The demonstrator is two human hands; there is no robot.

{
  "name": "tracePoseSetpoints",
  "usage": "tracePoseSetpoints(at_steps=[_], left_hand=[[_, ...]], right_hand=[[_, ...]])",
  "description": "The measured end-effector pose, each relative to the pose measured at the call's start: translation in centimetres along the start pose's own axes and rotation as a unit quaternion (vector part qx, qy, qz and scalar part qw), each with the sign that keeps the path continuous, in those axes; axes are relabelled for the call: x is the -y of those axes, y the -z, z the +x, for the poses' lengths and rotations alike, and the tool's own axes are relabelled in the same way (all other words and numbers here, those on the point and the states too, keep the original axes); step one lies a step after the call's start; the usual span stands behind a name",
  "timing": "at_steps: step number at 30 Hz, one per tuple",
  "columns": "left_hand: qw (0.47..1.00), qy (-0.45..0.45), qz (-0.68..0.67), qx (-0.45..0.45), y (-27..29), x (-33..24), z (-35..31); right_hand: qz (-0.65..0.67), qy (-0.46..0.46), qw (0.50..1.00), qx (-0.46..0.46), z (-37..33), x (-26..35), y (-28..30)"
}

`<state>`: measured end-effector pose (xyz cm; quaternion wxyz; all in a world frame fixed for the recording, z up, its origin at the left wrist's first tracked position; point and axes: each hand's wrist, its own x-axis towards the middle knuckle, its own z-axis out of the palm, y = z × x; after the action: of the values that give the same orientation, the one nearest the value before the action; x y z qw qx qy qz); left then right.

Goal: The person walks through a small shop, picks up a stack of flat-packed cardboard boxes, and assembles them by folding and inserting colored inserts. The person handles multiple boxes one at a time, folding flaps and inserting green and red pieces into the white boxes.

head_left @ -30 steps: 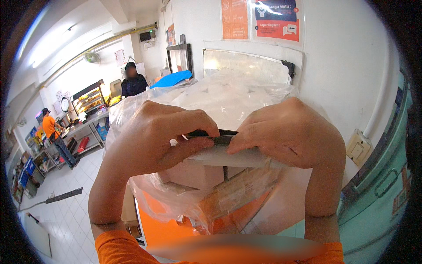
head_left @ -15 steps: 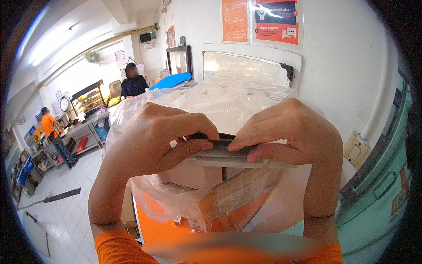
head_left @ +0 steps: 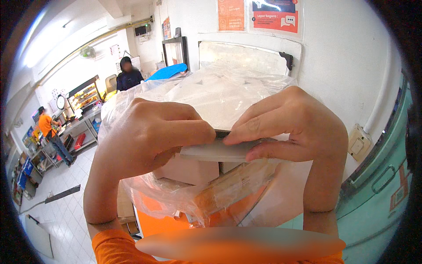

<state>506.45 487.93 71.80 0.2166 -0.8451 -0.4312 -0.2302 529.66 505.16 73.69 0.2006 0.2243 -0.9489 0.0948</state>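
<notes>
Close in front of me, both hands hold a thin, pale grey-white folded piece, perhaps card, with a dark gap along its upper edge. My left hand is closed at its left end, fingers bent over the top and the thumb mostly hidden. At the other end my right hand pinches it, fingertips above and thumb below. Behind and under the hands sits a bulky stack with a whitish top, draped in clear plastic wrap. Below the held piece, pale carton-like blocks show through the wrap.
An orange surface lies beneath the wrapped stack. To the right are a wall socket and a teal door. A co-worker in dark clothes and another in orange are further back left, near a metal counter.
My left thumb, earlier visible along the piece's edge, is now mostly hidden behind the curled fingers. The left hand has shifted slightly left, and the background sits a little higher in view.
</notes>
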Motion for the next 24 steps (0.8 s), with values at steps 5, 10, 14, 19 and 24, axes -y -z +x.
tracePoseSetpoints(at_steps=[5,10,14,19,24], left_hand=[[0.999,0.006,-0.044,-0.023,-0.1,-0.2,0.3],[1.0,0.004,-0.025,-0.006,0.0,0.2,0.0],[0.999,-0.002,0.017,0.034,0.1,-0.3,-0.1],[0.999,0.004,0.021,0.038,0.5,-1.5,-0.4],[0.995,0.042,0.09,0.012,-0.5,-3.8,-0.5]], right_hand=[[0.003,0.007,1.0,0.0,-0.2,-0.2,0.0],[-0.005,-0.011,1.0,0.001,-0.1,0.0,0.0],[-0.056,-0.016,0.998,0.005,-0.7,1.3,-0.1],[-0.237,-0.088,0.967,-0.012,-0.3,4.2,-2.8],[-0.281,-0.13,0.948,-0.068,-0.3,6.4,-4.1]])
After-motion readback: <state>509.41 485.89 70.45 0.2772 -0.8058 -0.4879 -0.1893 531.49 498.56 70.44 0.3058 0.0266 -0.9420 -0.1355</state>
